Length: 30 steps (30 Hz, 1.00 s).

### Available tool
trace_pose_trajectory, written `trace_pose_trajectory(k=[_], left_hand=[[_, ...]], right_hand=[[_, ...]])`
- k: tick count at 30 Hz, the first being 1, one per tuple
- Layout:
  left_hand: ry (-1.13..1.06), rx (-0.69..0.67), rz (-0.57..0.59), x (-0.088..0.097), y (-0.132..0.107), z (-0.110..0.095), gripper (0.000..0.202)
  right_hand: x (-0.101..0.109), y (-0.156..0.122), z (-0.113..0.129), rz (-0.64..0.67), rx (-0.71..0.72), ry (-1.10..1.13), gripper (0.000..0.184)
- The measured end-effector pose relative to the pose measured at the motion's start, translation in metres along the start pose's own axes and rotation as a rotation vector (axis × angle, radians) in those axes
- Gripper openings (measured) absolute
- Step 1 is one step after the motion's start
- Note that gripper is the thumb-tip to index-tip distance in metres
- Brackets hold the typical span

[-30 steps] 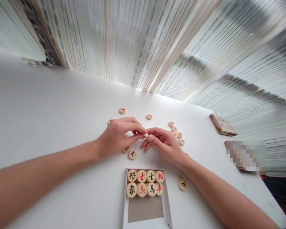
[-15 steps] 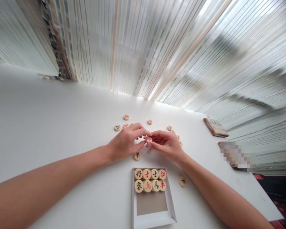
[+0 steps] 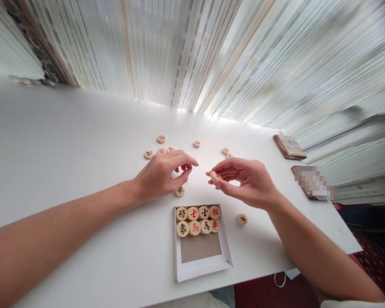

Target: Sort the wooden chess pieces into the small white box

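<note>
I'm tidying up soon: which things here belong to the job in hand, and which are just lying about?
Part of the job:
- held piece in the right hand
- white tray
- its eight pieces
- loose pieces, likely

Apparently lying about:
- brown-edged box, far right
- partly pixelated item beside it

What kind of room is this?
Probably a room at home: there's a white table beside a striped curtain, with Chinese chess pieces in an open box.

likely a home: striped curtain, table
</note>
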<state>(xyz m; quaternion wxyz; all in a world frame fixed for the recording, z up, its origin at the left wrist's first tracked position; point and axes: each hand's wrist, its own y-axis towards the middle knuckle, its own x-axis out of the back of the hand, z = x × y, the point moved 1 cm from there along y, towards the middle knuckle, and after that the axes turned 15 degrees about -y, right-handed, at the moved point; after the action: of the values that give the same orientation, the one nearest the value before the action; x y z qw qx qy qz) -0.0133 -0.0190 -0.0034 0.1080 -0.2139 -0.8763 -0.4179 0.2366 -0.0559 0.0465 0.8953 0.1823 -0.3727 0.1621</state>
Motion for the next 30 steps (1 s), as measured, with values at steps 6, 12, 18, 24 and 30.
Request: trace_pose_trajectory(k=[6,12,18,24,30], left_hand=[[0.013,-0.037,-0.003,-0.001,0.002,0.0,0.02],[0.031,-0.036,0.017,-0.001,0.004,-0.002,0.02],[0.046,-0.017,0.027,-0.002,0.004,-0.001,0.02],[0.047,0.012,0.056,-0.002,0.003,0.0,0.02],[0.08,0.049,0.064,-0.001,0.004,0.0,0.017]], right_hand=[[0.01,-0.054,-0.001,-0.004,0.055,-0.151,0.026],[-0.001,-0.079,0.011,0.002,0.163,-0.27,0.028],[-0.014,-0.086,0.016,-0.007,0.238,-0.374,0.024],[-0.019,-0.087,0.012,-0.006,0.253,-0.404,0.025],[-0.019,-0.09,0.014,-0.017,0.252,-0.439,0.029]])
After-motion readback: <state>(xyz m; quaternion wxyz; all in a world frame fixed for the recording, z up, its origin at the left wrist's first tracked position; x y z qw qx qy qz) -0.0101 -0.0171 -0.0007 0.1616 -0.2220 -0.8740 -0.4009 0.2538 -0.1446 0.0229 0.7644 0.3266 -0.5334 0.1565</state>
